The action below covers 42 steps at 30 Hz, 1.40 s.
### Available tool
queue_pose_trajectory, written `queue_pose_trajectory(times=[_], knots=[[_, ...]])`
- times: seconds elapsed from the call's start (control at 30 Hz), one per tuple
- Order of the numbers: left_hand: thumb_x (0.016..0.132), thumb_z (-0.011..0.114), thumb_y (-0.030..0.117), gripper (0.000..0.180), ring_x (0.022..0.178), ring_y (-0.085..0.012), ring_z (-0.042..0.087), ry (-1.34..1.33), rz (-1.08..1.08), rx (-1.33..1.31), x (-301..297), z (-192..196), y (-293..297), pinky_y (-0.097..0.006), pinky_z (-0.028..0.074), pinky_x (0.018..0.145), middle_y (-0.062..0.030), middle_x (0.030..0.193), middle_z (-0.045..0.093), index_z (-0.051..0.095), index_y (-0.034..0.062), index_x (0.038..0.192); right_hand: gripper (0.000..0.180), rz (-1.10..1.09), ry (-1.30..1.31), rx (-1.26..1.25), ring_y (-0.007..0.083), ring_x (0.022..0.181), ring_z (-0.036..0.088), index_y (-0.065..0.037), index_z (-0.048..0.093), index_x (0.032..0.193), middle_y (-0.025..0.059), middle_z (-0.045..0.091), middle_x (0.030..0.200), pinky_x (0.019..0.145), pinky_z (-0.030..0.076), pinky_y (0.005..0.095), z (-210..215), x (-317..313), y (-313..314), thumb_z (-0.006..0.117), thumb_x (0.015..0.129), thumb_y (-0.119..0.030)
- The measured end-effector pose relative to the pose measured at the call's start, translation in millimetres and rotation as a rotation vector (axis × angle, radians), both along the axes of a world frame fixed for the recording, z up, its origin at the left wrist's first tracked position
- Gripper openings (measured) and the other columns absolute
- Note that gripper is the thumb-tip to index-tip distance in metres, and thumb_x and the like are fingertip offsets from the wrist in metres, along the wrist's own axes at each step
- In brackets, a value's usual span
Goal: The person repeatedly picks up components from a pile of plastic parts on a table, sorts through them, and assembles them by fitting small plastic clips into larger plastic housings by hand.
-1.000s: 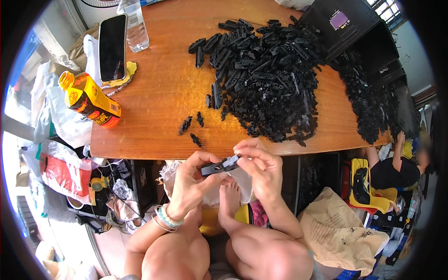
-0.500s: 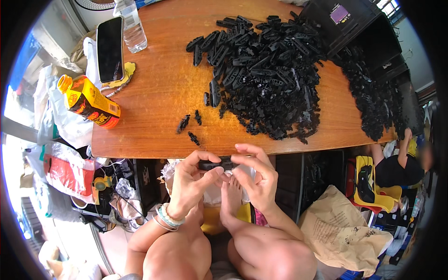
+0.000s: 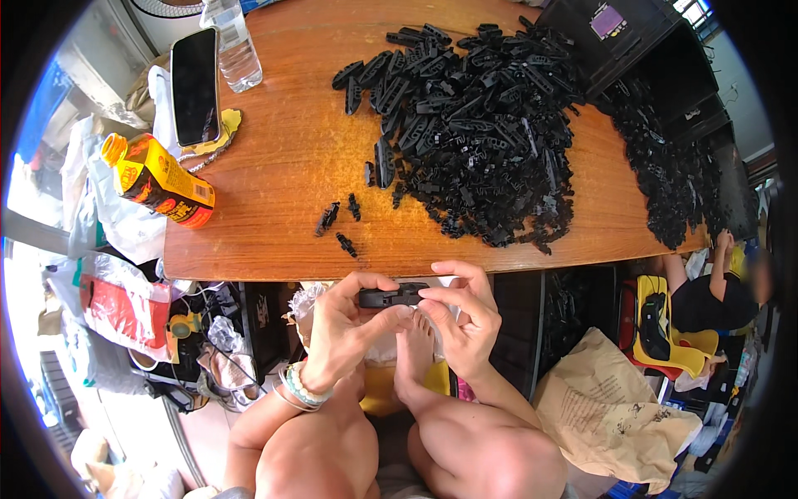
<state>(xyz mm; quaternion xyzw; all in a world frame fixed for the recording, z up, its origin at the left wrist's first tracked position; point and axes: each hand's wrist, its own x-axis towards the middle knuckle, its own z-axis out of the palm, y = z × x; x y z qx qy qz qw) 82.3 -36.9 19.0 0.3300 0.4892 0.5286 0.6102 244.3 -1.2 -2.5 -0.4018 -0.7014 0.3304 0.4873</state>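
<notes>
Turned from a slant to nearly level since one second before, the part (image 3: 391, 296), a long black plastic piece, lay between the two hands just off the near edge of the desk (image 3: 266, 170), above the lap. Left hand (image 3: 332, 328): clamped on the part's left portion, fingers over the far side and thumb along the near side, an arrangement that probably served to steady it. Right hand (image 3: 470, 320): thumb and a fingertip pinched at the right end, with another finger raised clear; this lighter hold presumably left that end free for fine handling. Between the grips, the middle of the part was exposed, which likely kept its detail in sight.

Beyond, black pieces formed a heap (image 3: 482, 137), spread toward the near edge, apparently so that it could be reached from the seat. Three small pieces (image 3: 327, 219) lay apart, left of the heap, where they seemed easy to tell from the rest. Phone (image 3: 195, 91), yellow bottle (image 3: 162, 185) and clear bottle (image 3: 236, 51) stood or rested at far left, seemingly to spare the working side.
</notes>
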Motion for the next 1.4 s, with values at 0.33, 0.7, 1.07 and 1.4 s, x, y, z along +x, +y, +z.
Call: queue_pose_trajectory(times=[0.33, 0.7, 1.07, 1.4], knots=[[0.085, 0.062, -0.002, 0.024, 0.081, -0.0178, 0.068, -0.009, -0.096, -0.086, -1.9, 2.9, 1.3, -0.026, 0.057, 0.073, -0.0153, 0.090, 0.067, 0.052, -0.0076, 0.106, 0.009, 0.028, 0.189, -0.200, 0.0183, 0.090, 0.058, 0.000, 0.066, 0.087, 0.0156, 0.057, 0.111, 0.075, 0.046, 0.0278, -0.7, -7.1, -3.5, 0.066, 0.078, 0.002], [0.084, 0.060, -0.002, 0.020, 0.077, -0.0132, 0.065, 0.066, -0.071, -0.099, -5.1, -3.3, -0.6, -0.023, 0.054, 0.069, -0.0111, 0.085, 0.065, 0.054, -0.0071, 0.103, 0.028, 0.058, 0.031, -0.128, 0.0155, 0.080, 0.057, 0.000, 0.064, 0.104, 0.0090, 0.062, 0.101, 0.064, 0.042, 0.0248, -7.2, -4.6, -1.8, 0.070, 0.078, -0.003], [0.079, 0.071, 0.006, 0.031, 0.062, -0.0136, 0.066, 0.899, -0.199, 0.327, -12.2, -8.5, -6.2, -0.024, 0.052, 0.057, -0.0112, 0.078, 0.066, 0.060, -0.0013, 0.106, 0.027, 0.300, 0.268, -0.804, 0.0089, 0.073, 0.060, 0.002, 0.065, 0.105, 0.0047, 0.067, 0.083, 0.063, 0.047, 0.0228, -20.9, 19.2, 4.1, 0.070, 0.081, -0.010], [0.073, 0.070, 0.006, 0.014, 0.065, -0.0291, 0.057, 1.316, 0.333, 0.413, -70.7, -21.9, 34.0, -0.037, 0.046, 0.058, -0.0112, 0.079, 0.055, 0.061, 0.0017, 0.084, 0.012, 0.093, -0.214, 0.031, 0.0262, 0.063, 0.063, -0.003, 0.065, 0.091, 0.0089, 0.064, 0.078, 0.055, 0.050, 0.0319, -6.8, -41.3, 17.2, 0.066, 0.081, -0.010]])
